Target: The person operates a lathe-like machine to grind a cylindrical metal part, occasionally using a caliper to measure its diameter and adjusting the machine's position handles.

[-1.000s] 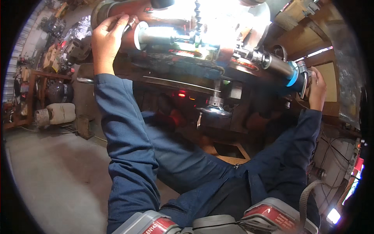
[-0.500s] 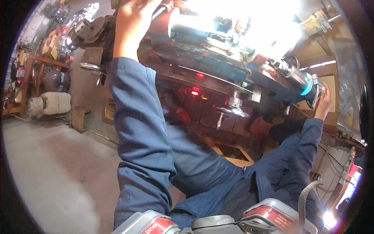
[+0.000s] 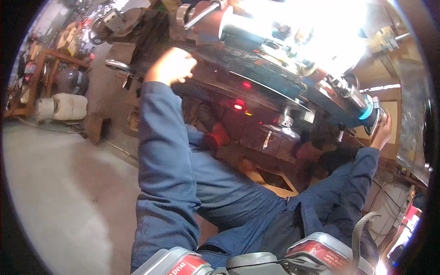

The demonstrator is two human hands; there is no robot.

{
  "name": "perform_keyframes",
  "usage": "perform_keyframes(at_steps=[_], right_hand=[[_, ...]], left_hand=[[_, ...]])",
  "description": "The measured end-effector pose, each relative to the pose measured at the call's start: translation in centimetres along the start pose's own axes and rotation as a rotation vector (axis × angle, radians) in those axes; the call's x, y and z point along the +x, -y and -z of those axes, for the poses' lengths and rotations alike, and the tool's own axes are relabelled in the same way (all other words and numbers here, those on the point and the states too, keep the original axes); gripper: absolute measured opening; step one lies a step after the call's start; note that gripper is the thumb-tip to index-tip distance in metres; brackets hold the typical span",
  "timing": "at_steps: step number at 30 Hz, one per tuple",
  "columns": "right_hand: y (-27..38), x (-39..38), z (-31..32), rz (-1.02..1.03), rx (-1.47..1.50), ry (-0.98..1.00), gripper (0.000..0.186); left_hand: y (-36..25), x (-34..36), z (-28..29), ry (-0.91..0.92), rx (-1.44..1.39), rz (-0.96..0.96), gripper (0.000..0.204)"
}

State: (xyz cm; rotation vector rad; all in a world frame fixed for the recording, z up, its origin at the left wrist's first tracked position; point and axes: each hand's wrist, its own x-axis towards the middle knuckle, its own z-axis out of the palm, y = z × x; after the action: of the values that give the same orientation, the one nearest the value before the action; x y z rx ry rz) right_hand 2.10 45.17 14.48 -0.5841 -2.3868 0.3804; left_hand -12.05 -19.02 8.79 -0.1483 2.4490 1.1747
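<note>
The lathe (image 3: 250, 62) stands across the far side of the person, running from upper left down to the right. Strong glare washes out its upper middle; detail there cannot be read.

Left hand (image 3: 173, 65): before the lathe's left part, fingers loosely bent and spread a little, nothing seen in them. Whether it touches the lathe cannot be told. Above it, apart from the fingers, a bright lever (image 3: 201, 16) slants across a red-brown drum (image 3: 211, 30).

Right hand (image 3: 381, 131): at the lathe's right end, closed on a metal end fitting (image 3: 377, 118); the fingers are partly hidden. Just inward of the fitting sit a blue ring (image 3: 367, 107) and a grey cylinder (image 3: 354, 95).

A bright handwheel (image 3: 280, 132), its crank handle pointing downward, projects from the lathe's front between the hands. A second wheel (image 3: 118, 65) lies left of the left hand. A red light (image 3: 238, 105) glows beneath the lathe.

The person wears blue overalls (image 3: 233, 183); a grey and red respirator (image 3: 251, 261) shows at the lower edge. A whitish container (image 3: 72, 107) lies on the floor (image 3: 55, 174), well to the left.
</note>
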Motion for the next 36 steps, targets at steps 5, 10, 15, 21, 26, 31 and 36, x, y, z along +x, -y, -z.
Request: perform_keyframes(at_steps=[5,10,15,21,26,31,36], right_hand=[[-1.7,1.7,0.4,-0.081,-0.058,0.152,0.04],[-0.6,0.9,0.8,0.043,-0.037,0.094,0.039],[-1.4,0.9,0.0,0.077,0.037,0.136,0.033],[0.2,1.0,0.7,0.053,0.015,0.139,0.033],[1.4,1.2,1.1,0.037,-0.015,0.19,0.032],[0.5,3.9,0.9,-0.026,-0.091,0.389,0.033],[0.0,4.6,0.4,-0.078,-0.088,0.517,0.033]], left_hand=[[0.5,-1.7,-5.3,-0.202,0.35,-0.177,0.05],[-0.3,-2.2,-8.9,-0.239,0.179,-0.212,0.043],[0.8,-1.8,-12.4,-0.595,0.121,-0.384,0.027],[0.7,-0.9,-12.0,-0.349,-0.306,0.044,0.028],[-1.9,-2.6,-15.5,-0.582,-0.973,-0.093,0.043],[-1.3,-1.6,-16.1,-0.465,-1.026,-0.151,0.047],[-0.3,-1.7,-15.7,-0.423,-0.852,-0.157,0.047]])
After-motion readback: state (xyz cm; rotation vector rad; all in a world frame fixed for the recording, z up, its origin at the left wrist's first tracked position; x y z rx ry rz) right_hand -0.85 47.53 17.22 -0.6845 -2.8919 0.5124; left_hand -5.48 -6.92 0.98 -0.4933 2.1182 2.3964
